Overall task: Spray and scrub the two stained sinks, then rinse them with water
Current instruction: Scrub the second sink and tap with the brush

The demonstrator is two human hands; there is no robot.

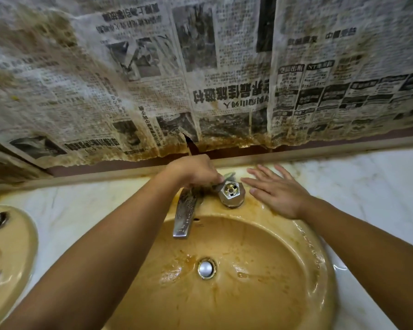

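Fingers (pixel 208 177) of your left hand (pixel 191 171) clamp a dark scrubber on the faucet base at twelve o'clock of the stained tan oval sink (pixel 224 270), your right hand (pixel 275 190) lies flat, fingers spread; scrubbing seems underway, rinsing next.

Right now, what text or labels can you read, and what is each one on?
"界最佳旅遊村", probably, upside down: large headline on the middle newspaper sheet.
"NT": boxed advert on the right newspaper sheet; the rest of that box is blurred.
All other newsprint: too small or blurred to read.
Tap, knob, sink: no lettering visible.
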